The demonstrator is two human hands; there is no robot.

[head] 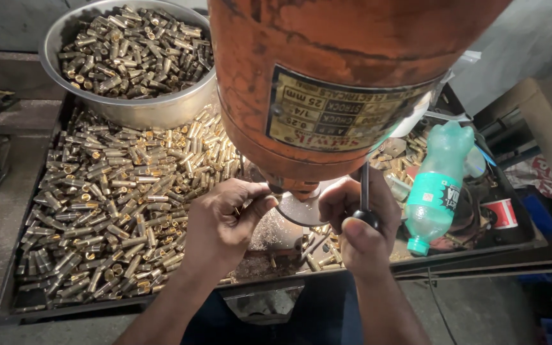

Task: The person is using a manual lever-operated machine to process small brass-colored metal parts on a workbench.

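My left hand (228,217) pinches a small brass tube between thumb and fingers, just left of the spindle under a big orange drill machine (333,76). My right hand (359,220) grips the black knob of the machine's feed lever (365,191). Between the hands lies a round metal work plate (298,211). The drill tip is hidden behind the machine body.
A heap of brass tubes (116,198) fills the dark metal tray (7,306) at left. A steel bowl (129,112) with more tubes stands at the back. A green plastic bottle (439,185) lies at right, beside a red cup (501,214).
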